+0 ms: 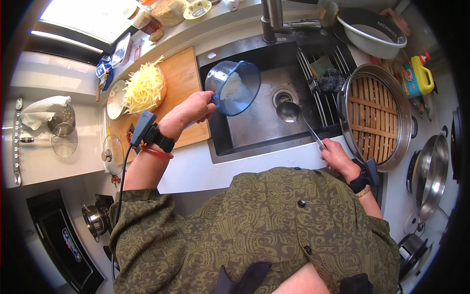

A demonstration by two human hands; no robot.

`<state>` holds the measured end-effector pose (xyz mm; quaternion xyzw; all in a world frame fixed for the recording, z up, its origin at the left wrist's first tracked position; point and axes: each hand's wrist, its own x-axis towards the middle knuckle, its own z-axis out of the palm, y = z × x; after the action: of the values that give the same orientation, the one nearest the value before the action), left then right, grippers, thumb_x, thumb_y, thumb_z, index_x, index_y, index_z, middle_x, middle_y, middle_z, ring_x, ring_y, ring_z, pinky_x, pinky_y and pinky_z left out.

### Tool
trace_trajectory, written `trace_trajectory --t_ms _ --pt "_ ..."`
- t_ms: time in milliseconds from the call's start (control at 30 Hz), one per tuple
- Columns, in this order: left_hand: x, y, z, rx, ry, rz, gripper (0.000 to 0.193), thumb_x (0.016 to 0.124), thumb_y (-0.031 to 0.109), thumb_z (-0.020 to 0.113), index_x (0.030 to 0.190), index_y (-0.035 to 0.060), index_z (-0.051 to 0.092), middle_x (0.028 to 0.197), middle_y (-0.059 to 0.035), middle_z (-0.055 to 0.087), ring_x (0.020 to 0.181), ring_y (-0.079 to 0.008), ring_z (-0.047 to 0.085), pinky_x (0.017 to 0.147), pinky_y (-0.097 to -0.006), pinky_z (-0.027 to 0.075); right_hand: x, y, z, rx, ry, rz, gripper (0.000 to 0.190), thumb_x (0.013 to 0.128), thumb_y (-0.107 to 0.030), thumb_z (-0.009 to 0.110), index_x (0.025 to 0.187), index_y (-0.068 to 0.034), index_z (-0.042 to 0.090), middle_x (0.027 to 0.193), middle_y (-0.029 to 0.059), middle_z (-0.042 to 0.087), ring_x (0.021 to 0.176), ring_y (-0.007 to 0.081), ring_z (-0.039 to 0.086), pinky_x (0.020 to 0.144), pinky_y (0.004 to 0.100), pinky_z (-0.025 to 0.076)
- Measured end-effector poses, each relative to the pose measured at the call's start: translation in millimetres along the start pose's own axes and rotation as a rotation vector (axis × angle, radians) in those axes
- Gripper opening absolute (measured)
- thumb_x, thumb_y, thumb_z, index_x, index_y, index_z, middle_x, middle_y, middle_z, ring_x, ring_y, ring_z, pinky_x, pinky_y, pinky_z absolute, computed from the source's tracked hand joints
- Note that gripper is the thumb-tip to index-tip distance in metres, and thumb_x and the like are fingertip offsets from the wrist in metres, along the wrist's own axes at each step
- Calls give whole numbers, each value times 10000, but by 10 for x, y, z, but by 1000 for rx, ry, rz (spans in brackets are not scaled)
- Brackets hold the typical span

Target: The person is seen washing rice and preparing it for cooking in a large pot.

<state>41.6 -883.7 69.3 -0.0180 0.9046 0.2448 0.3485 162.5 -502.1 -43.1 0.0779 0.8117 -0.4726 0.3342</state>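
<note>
My left hand (196, 107) grips the handle of a clear blue plastic jug (244, 99), tilted over the left side of the sink (249, 126). White grains, apparently rice, lie inside it. In my right hand (337, 156) is the handle of a metal ladle (289, 111), its bowl over the sink just below the drain (284, 97). Whether the ladle touches the sink bottom, I cannot tell. To the left, a heaped bowl of pale yellow shredded strips (145, 88) stands on a wooden cutting board (183, 73).
A steamer pot with a slatted wooden rack (372, 117) stands right of the sink. Behind it are a white basin (374, 47) and a yellow bottle (422, 75). A rack holds a sponge (320, 67) and a scouring pad (330, 80). The faucet (270, 22) rises at the back.
</note>
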Motion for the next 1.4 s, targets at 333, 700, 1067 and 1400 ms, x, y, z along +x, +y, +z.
trace_trajectory --t_ms 333,700,1067,1400 --pt "9 -168 33 -173 -43 107 82 847 90 467 825 24 510 572 -20 515 464 -94 482 436 -240 394 -52 33 35 260 -122 114 101 782 -79 463 842 -2 490 591 61 500 438 129 484 366 281 400" --pt "-185 -95 261 -582 -139 129 88 833 94 468 881 23 487 641 -42 538 483 -104 491 455 -229 411 -798 -263 -363 971 -264 -78 227 783 4 471 1008 35 469 668 11 442 466 51 403 401 196 356" --pt "-387 260 375 -880 -237 100 83 854 96 476 906 33 462 663 -63 529 492 -114 484 474 -243 425 -1032 255 -897 1198 165 -302 148 827 -39 470 967 9 468 692 24 478 506 58 461 426 203 411" --pt "-520 457 454 -856 -187 99 79 853 85 469 905 28 457 665 -62 516 492 -109 468 468 -233 416 -460 828 -1202 1205 272 -218 79 850 -58 490 893 8 490 687 41 488 522 82 458 440 214 399"
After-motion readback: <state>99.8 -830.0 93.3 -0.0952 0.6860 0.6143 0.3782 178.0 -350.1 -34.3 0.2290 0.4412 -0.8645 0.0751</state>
